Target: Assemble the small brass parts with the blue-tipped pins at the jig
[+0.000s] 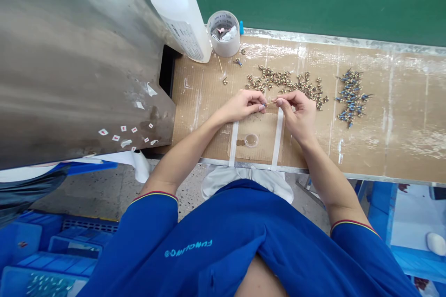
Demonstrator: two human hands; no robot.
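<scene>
My left hand [248, 104] is closed in a pinch over the cardboard-covered bench, on a tiny part that is mostly hidden by the fingertips. Between finger and thumb, my right hand [298, 112] grips a thin wooden toothpick [271, 102], whose tip reaches the part at my left fingers. Just beyond both hands lies a loose heap of small brass-coloured parts [270, 76]. Further right sits a separate pile of similar parts with blue bodies [351, 95]. A small clear round dish [251, 140] rests on the taped cardboard piece in front of me.
A white bottle with a blue cap [183, 18] and a tape roll [225, 46] holding scraps stand at the back left. Another toothpick [220, 65] lies near them. A metal panel [87, 55] with small stickers borders the left side. Blue crates [59, 264] are below.
</scene>
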